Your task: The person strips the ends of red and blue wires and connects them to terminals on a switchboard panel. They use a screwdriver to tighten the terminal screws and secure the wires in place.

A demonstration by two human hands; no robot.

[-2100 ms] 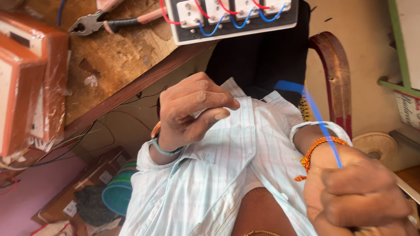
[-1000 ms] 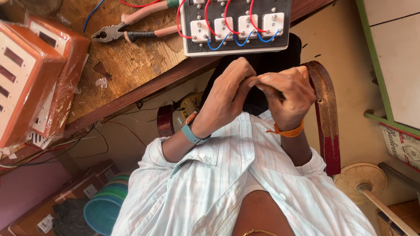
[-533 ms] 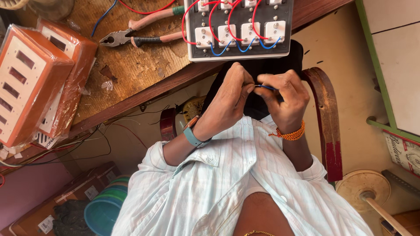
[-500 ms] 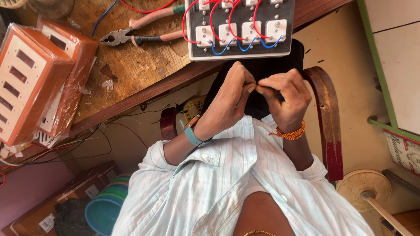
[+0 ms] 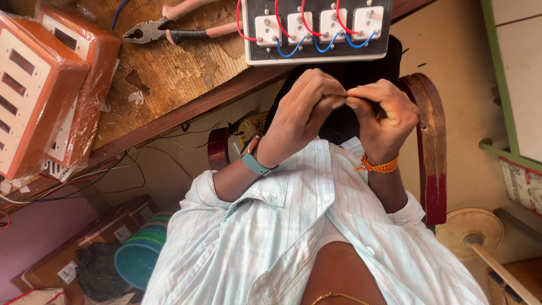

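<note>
My left hand [image 5: 302,113], with a blue band at the wrist, and my right hand [image 5: 383,116], with an orange thread bracelet, meet fingertip to fingertip in front of my chest. Together they pinch a thin short piece of wire [image 5: 339,101], mostly hidden by the fingers. Just above the hands, a black switch panel [image 5: 316,51] lies on the wooden workbench [image 5: 169,73]. It carries several white sockets linked by red and blue wires.
Pliers with pink handles [image 5: 169,28] lie on the bench left of the panel. Orange plastic-wrapped boxes [image 5: 45,96] are stacked at the far left. A red-brown chair back [image 5: 429,147] stands behind my right hand. A teal bucket [image 5: 135,260] and a wooden spool [image 5: 468,226] sit on the floor.
About two seconds ago the hands were apart, the right one pulling a blue wire. They have come together below the panel, and only the fingertips have shifted slightly since.
</note>
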